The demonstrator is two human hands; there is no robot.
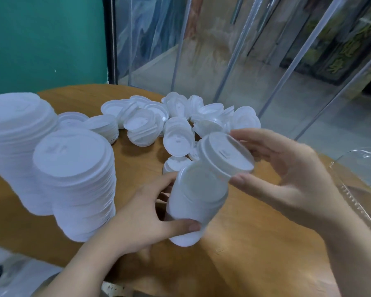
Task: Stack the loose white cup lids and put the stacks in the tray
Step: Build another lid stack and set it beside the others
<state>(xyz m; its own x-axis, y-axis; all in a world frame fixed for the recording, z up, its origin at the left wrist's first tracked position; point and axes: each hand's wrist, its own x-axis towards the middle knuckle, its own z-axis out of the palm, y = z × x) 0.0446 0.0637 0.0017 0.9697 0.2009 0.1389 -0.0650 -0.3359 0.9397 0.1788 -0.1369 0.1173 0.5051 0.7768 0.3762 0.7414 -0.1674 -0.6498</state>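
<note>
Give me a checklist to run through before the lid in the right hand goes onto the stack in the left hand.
1. Left hand grips the held stack: ok.
2. Right hand holds one lid by its rim: ok.
3. Lid lined up with the stack's top: not ok, it sits tilted and off to one side.
4. Lid faces the same way as the stack: cannot tell, blurred.
5. Tall stacks standing clear of the hands: ok.
6. Room in the clear tray at the right edge: cannot tell, mostly out of view.
</note>
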